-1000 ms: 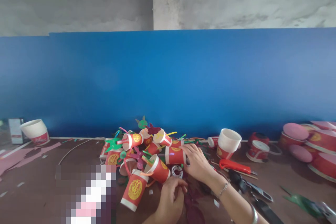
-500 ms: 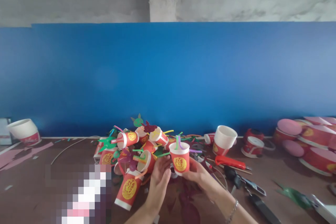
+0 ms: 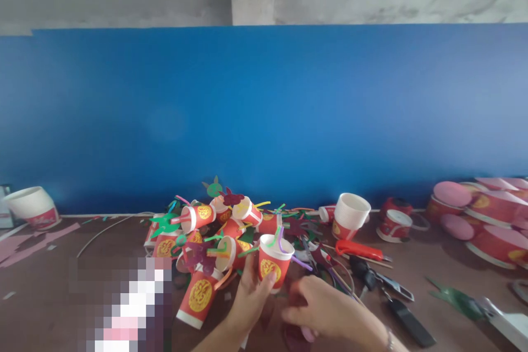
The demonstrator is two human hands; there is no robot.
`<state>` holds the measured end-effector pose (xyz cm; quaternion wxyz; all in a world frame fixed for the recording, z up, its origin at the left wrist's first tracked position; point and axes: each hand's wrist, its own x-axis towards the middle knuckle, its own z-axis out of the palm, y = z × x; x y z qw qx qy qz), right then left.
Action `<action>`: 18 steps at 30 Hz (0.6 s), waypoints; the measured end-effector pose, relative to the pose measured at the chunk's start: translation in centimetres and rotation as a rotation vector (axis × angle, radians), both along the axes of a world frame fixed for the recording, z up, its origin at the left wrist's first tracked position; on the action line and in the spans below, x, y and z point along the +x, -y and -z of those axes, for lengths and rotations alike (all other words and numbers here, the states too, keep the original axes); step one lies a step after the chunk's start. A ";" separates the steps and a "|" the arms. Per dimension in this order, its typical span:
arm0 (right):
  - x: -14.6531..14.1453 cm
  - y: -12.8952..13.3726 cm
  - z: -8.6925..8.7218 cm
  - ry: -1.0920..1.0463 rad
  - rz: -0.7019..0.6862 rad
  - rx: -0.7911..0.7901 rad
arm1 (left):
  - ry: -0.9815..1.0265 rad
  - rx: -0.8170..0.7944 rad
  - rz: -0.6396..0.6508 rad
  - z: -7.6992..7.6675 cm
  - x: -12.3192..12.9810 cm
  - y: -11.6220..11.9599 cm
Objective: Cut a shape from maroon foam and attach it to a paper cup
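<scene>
My left hand (image 3: 252, 291) is closed around a red and white paper cup (image 3: 275, 264) with a yellow emblem, its thumb across the front. The cup tilts slightly, and green and purple drinking straws (image 3: 282, 242) stick out of its top and side. Just right of the cup, my right hand (image 3: 315, 305) is low over the table with its fingers curled. Under its fingers lies a dark maroon paper cutout (image 3: 295, 338); whether they pinch it is hidden. A pile of similar cups with straws and paper shapes, one a red cup (image 3: 200, 296), lies left of my hands.
A stack of white-rimmed cups (image 3: 351, 214) stands to the right, near an orange-red utility knife (image 3: 358, 249), keys with a black fob (image 3: 410, 323) and green-handled scissors (image 3: 462, 300). Red bowls with pink discs (image 3: 497, 245) are far right. A blue panel (image 3: 264, 115) rises behind.
The cup has passed into my left hand's grip and come slightly lower, tilting. My right hand has let go of it and moved down towards the maroon cutout.
</scene>
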<state>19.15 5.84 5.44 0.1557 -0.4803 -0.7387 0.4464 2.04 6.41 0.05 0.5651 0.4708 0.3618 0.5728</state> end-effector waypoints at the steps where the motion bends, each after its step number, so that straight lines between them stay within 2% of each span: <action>1: 0.5 0.2 -0.6 0.083 -0.016 -0.047 | 0.011 0.003 0.023 0.0 0.1 0.2; 2: 0.9 0.2 -1.1 0.110 0.011 -0.032 | 0.025 0.017 0.056 -0.1 0.2 0.3; 4: 1.3 0.1 -2.2 0.082 0.188 0.182 | 0.051 0.067 0.135 -0.3 0.4 0.7; 6: 1.2 -0.4 -3.0 -0.044 0.419 0.386 | 0.073 0.105 0.213 -0.4 0.6 1.0; 7: 1.1 -0.7 -3.1 -0.108 0.467 0.433 | 0.087 0.114 0.245 -0.5 0.7 1.1; 10: 0.5 -1.3 -3.1 -0.182 0.469 0.462 | 0.111 0.130 0.310 -0.7 0.9 1.4; 14: -0.2 -1.4 -2.6 -0.201 0.459 0.404 | 0.090 0.172 0.345 -0.8 1.0 1.7; 18: -0.9 -1.3 -2.0 -0.291 0.397 0.318 | 0.006 0.151 0.276 -0.6 0.5 2.0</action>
